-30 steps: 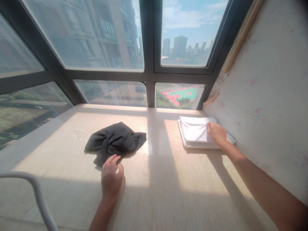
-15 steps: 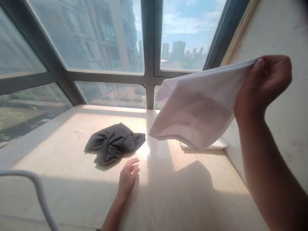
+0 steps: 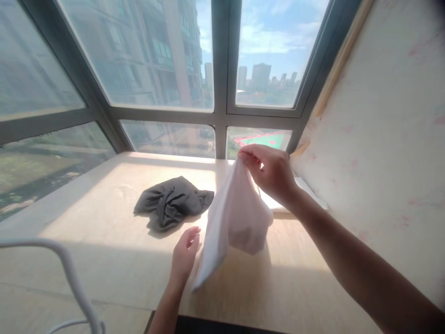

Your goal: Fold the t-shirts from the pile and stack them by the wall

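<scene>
Hands are positioned as follows. Right hand [image 3: 271, 169]: thumb and fingertips pressed together, pinching the upper corner of a white cloth [image 3: 243, 208], which hangs from this grip in loose folds above the middle of the ledge. Left hand [image 3: 184, 253]: half open, fingers gently curved, thumb set slightly apart, located low and just beside the left edge of the white cloth. Surroundings, in descending size: a window [image 3: 219, 69] with dark framing spans the back and left side; a pale wall [image 3: 389, 139] with faint pink markings bounds the right side; the light-coloured ledge [image 3: 97, 213] extends below both, partly sunlit. A crumpled dark cloth [image 3: 174, 204] lies on the ledge, beyond the left hand and left of the white cloth. A flat white item [image 3: 309, 191] rests near the wall, behind the right wrist. A white curved tube [image 3: 71, 269] (its upper bend nearest the ledge) occupies the lower left corner. Obstructions: the right hand, its forearm and the white cloth cover part of the flat white item. The tube and a dark strip [image 3: 225, 325] are cut off at the lower border. Contact between the left hand and the white cloth cannot be determined.
</scene>
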A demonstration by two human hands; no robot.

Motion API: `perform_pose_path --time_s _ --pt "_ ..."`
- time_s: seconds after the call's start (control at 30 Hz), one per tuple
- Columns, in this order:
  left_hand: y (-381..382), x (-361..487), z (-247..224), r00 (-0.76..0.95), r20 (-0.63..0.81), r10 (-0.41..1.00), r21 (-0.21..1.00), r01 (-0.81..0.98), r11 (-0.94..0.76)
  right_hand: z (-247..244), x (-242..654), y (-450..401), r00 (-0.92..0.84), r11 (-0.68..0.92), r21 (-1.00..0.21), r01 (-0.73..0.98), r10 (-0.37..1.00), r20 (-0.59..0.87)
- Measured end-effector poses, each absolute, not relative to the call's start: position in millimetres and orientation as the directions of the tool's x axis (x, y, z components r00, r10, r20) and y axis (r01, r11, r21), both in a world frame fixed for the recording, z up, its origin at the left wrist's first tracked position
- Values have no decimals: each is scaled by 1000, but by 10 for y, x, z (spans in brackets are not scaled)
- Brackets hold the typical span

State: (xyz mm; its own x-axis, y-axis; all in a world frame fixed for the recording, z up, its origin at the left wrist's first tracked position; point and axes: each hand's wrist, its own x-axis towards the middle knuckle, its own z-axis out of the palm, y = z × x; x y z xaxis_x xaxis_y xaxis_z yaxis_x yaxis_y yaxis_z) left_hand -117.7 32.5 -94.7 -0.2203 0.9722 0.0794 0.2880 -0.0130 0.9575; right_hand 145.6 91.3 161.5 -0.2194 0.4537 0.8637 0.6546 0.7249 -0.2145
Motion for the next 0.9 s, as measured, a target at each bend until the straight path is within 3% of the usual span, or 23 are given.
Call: perform_pose_path --time_s 0.13,0.2,0.3,0.47,0.7,0.83,0.9 --pt "302 -1101 -829 -156 44 987 983 184 -15 1621 1460 853 70 661 -327 675 384 921" --pt "248 -1053 -745 -96 51 994 988 152 -36 1540 1464 888 4 636 -332 697 460 888" --pt "115 -915 -637 38 113 993 986 119 -117 1433 1468 971 -281 643 -245 725 602 747" --pt "-71 -531 -596 139 279 950 890 333 -310 1513 1487 992 -65 632 -330 701 518 853" --pt "207 -694 -549 -216 322 922 875 440 -203 1576 1819 1090 -86 615 -311 724 528 845" --pt "575 -1091 124 -525 420 740 897 362 -251 1635 2095 1167 -67 583 -312 750 537 841" --pt "718 -1189 651 -576 553 602 831 431 -351 1689 2103 1144 -36 592 -313 743 501 865"
